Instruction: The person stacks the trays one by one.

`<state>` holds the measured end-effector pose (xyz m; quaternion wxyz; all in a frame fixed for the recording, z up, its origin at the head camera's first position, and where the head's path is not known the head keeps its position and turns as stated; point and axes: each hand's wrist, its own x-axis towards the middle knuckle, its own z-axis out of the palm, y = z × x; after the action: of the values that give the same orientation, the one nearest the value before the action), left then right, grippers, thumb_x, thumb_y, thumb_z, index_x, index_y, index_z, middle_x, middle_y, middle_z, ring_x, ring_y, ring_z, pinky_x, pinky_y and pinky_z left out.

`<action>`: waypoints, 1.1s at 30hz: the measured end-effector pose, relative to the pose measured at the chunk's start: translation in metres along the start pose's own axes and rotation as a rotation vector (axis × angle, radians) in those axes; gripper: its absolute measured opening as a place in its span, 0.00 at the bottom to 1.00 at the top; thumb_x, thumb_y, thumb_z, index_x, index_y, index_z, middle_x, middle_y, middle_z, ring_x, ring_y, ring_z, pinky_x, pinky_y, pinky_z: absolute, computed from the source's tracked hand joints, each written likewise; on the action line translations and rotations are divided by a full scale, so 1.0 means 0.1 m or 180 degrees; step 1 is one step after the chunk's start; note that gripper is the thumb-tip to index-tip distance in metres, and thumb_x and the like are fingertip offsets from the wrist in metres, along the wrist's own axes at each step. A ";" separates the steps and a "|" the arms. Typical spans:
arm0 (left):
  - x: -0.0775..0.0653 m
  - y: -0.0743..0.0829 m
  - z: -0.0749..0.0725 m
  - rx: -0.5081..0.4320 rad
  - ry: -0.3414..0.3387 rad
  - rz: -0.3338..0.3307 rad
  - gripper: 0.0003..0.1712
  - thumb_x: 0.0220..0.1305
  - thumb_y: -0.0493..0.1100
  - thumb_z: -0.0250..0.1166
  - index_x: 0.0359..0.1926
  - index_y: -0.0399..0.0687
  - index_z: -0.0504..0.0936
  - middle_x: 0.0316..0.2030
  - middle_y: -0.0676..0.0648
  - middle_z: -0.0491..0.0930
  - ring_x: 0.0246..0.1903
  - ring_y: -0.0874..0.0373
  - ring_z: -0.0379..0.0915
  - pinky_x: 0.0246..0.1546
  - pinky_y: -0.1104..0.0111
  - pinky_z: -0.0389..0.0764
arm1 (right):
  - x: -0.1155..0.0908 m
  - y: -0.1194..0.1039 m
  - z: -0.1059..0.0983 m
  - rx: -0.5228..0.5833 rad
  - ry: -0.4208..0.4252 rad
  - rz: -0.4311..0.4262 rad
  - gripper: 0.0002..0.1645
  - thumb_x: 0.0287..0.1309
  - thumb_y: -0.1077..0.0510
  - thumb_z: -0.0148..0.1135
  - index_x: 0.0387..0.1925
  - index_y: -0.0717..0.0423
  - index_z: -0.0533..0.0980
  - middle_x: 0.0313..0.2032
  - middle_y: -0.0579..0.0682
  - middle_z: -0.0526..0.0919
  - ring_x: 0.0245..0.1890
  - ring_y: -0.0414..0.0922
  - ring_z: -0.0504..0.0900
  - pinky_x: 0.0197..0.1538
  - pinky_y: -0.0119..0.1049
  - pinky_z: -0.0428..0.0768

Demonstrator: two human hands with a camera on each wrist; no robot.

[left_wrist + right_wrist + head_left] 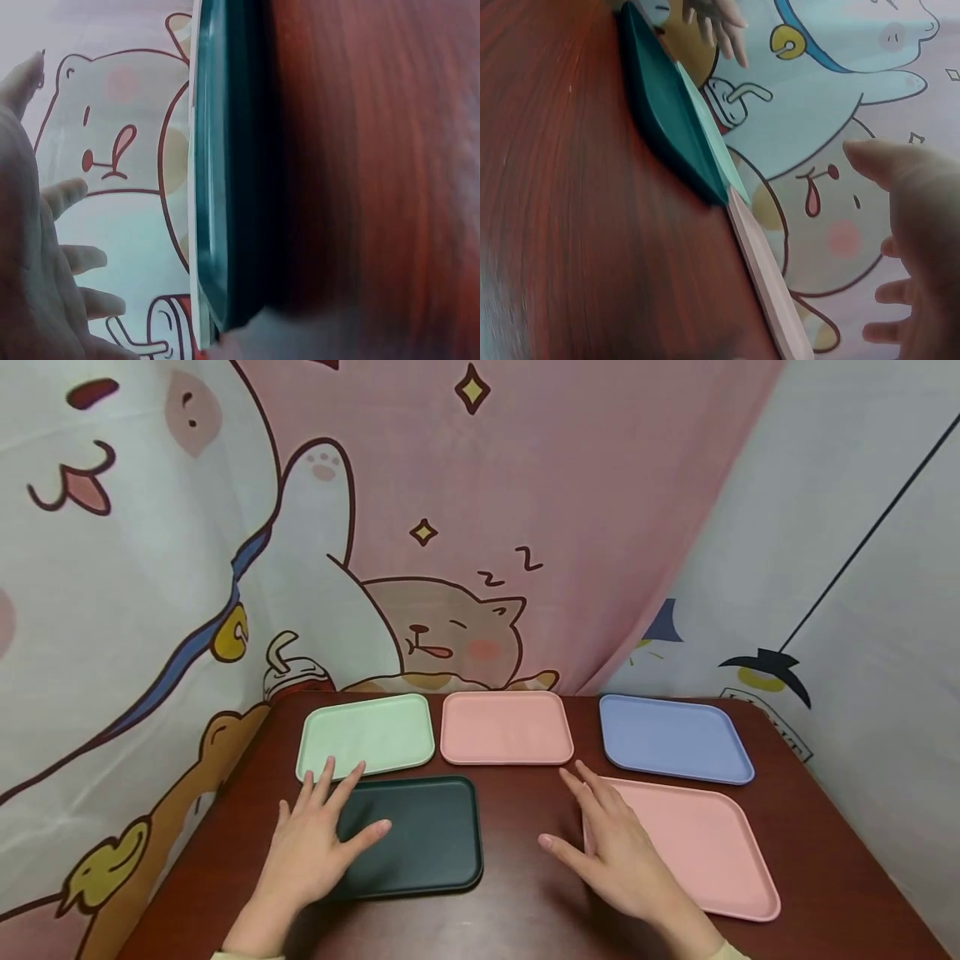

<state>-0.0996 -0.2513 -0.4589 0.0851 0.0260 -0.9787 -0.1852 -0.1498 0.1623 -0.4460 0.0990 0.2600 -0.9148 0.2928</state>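
My left hand (311, 843), fingers spread and straight, is over the left part of a dark green tray (435, 835). In the left wrist view its fingers (84, 259) are clear of the tray and hold nothing. My right hand (613, 852) is likewise spread, in front of the left edge of a large pink tray (712, 852); the hand hides part of that edge. Nothing is in its grasp, and the right wrist view shows its thumb (874, 161) raised off the table. Both trays lie flat, bearing nothing that I can see.
Along the back of the brown table (517, 893) lie a light green tray (367, 735), a smaller pink tray (506, 728) and a blue tray (675, 739). Behind them hangs a cartoon-printed curtain (600, 485), which also covers both sides.
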 end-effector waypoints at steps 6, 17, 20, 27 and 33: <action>-0.06 -0.10 -0.06 -0.0438 -0.0130 -0.0372 0.53 0.69 0.78 0.58 0.85 0.58 0.57 0.81 0.31 0.51 0.75 0.24 0.52 0.61 0.19 0.59 | 0.07 -0.10 0.13 0.0598 -0.0166 0.0223 0.52 0.66 0.30 0.68 0.82 0.44 0.61 0.79 0.51 0.60 0.78 0.58 0.59 0.73 0.68 0.64; -0.09 -0.25 -0.08 -0.1310 -0.0151 -0.0767 0.50 0.75 0.72 0.57 0.84 0.52 0.57 0.78 0.32 0.60 0.76 0.33 0.56 0.71 0.31 0.59 | 0.23 -0.18 0.37 0.1576 -0.0357 0.0457 0.45 0.66 0.42 0.74 0.77 0.54 0.67 0.72 0.55 0.72 0.69 0.58 0.75 0.64 0.57 0.80; -0.10 -0.26 -0.07 -0.1480 -0.0173 -0.0883 0.50 0.75 0.72 0.57 0.84 0.51 0.56 0.74 0.30 0.66 0.72 0.33 0.64 0.70 0.34 0.64 | 0.25 -0.22 0.42 0.1798 -0.0442 0.0715 0.43 0.66 0.44 0.74 0.76 0.54 0.69 0.71 0.58 0.73 0.65 0.60 0.78 0.62 0.54 0.82; -0.11 -0.28 -0.05 -0.1679 -0.0207 -0.0992 0.51 0.74 0.72 0.58 0.84 0.51 0.55 0.74 0.29 0.66 0.70 0.34 0.67 0.66 0.36 0.71 | 0.30 -0.28 0.53 0.2303 -0.0544 0.0997 0.40 0.68 0.50 0.73 0.73 0.65 0.70 0.67 0.68 0.75 0.61 0.59 0.82 0.56 0.48 0.86; -0.10 -0.28 -0.05 -0.1760 -0.0228 -0.1055 0.51 0.74 0.72 0.59 0.84 0.49 0.56 0.72 0.30 0.69 0.70 0.35 0.68 0.66 0.37 0.71 | 0.31 -0.32 0.64 0.2916 -0.0682 0.1319 0.41 0.70 0.55 0.71 0.73 0.75 0.64 0.66 0.74 0.74 0.58 0.58 0.83 0.55 0.50 0.87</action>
<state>-0.0884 -0.2785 -0.4663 0.0232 0.1544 -0.8761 -0.4561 -0.1608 0.0891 -0.4718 -0.1795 0.1184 -0.7299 0.6488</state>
